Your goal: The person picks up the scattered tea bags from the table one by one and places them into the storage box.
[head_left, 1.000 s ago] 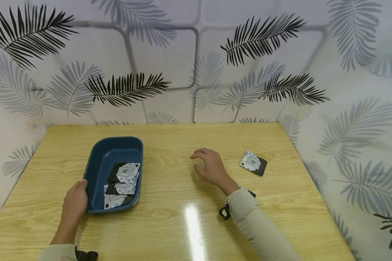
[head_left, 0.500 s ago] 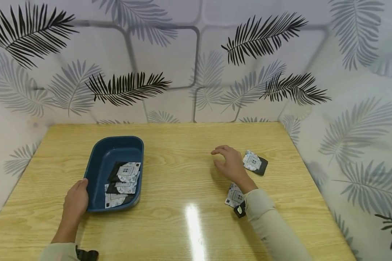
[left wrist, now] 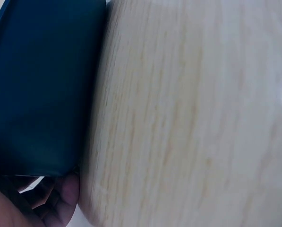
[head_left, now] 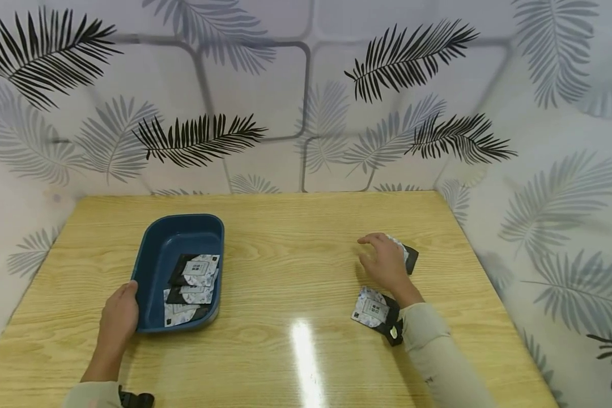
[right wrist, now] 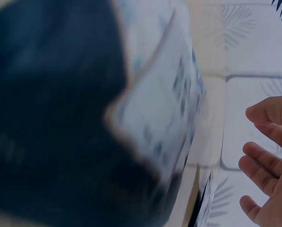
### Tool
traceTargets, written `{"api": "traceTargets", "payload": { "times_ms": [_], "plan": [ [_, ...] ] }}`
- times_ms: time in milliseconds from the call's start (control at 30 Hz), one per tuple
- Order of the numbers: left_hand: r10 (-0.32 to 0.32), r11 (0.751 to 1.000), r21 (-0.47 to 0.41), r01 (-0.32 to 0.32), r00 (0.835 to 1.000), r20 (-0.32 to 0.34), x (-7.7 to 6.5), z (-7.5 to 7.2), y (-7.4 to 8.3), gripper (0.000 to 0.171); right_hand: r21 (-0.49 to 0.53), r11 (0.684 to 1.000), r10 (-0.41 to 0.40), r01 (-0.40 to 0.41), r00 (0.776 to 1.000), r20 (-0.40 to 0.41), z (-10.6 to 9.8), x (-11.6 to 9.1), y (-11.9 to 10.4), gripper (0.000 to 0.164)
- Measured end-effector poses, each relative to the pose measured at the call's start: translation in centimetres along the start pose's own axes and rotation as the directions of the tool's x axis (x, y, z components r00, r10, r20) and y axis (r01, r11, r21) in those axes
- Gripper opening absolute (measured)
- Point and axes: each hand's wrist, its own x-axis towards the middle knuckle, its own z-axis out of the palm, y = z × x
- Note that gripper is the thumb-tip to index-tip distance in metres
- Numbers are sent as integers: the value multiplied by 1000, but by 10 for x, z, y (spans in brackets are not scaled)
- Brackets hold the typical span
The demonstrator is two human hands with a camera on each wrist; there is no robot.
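Observation:
My left hand (head_left: 119, 314) grips the near left rim of a dark blue plastic basin (head_left: 155, 272); in the left wrist view its fingers (left wrist: 65, 196) curl at the basin's wall. Several black-and-white sachets (head_left: 200, 269) lie overlapping inside the basin. My right hand (head_left: 386, 265), fingers loosely bent and holding nothing, hovers at the left of a flat sachet (head_left: 411, 259), hiding part of it. Another sachet (head_left: 372, 309) lies nearer, below the right wrist, and looms large and blurred in the right wrist view.
A pale wooden table (head_left: 275, 255) carries everything, with a glare streak at its front middle. Leaf-patterned wall covering (head_left: 265, 90) rises along the back and sides. Dark wrist cameras (head_left: 394, 333) sit at both cuffs.
My right hand has moved rightward over the table to the far sachet, uncovering the nearer sachet and partly covering the far one. The left hand and basin stay put.

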Motion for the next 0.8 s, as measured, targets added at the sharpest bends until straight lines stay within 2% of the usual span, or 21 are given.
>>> {"api": "traceTargets", "payload": {
  "times_ms": [200, 433, 700, 800],
  "plan": [
    [-9, 1000, 3, 9, 1000, -5, 0, 0, 0, 73, -23, 999, 48, -48, 999, -17, -13, -7, 23, 34],
    [-19, 1000, -20, 19, 1000, 1, 1, 1, -1, 73, -56, 994, 96, -98, 995, -39, -23, -11, 39, 38],
    [-14, 1000, -10, 14, 1000, 3, 2, 1, -3, 74, -82, 978, 181, -191, 977, -110, -25, -13, 54, 41],
    [-12, 1000, -10, 12, 1000, 7, 2, 1, -3, 74, -96, 968, 225, -233, 970, -87, -29, -15, 58, 44]
  ]
}}
